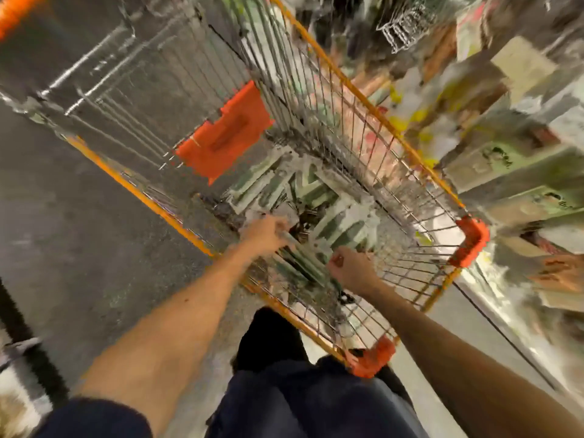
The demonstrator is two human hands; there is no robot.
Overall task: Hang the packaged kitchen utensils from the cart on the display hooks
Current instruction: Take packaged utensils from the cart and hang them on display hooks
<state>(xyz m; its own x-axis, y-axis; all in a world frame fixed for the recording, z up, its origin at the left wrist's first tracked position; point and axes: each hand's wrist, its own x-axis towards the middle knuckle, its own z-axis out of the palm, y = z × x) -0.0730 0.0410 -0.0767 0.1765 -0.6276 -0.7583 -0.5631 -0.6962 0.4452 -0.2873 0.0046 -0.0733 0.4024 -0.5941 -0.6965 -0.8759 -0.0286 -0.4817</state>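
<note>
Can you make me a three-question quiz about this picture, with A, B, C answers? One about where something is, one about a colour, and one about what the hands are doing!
1. Where are the packaged utensils?
A. On the floor
B. Inside the cart
C. On the person's lap

2. What colour is the flap at the cart's far end?
A. Orange
B. Blue
C. Purple

3. What are the hands doing?
A. Hanging at the person's sides
B. Pushing the cart by a handle
C. Reaching down into the cart

Answers:
1 B, the green and white packs lie within the wire walls.
2 A, it is bright orange.
3 C, the left hand and right hand are both down among the packs; blur hides the exact grip.
</note>
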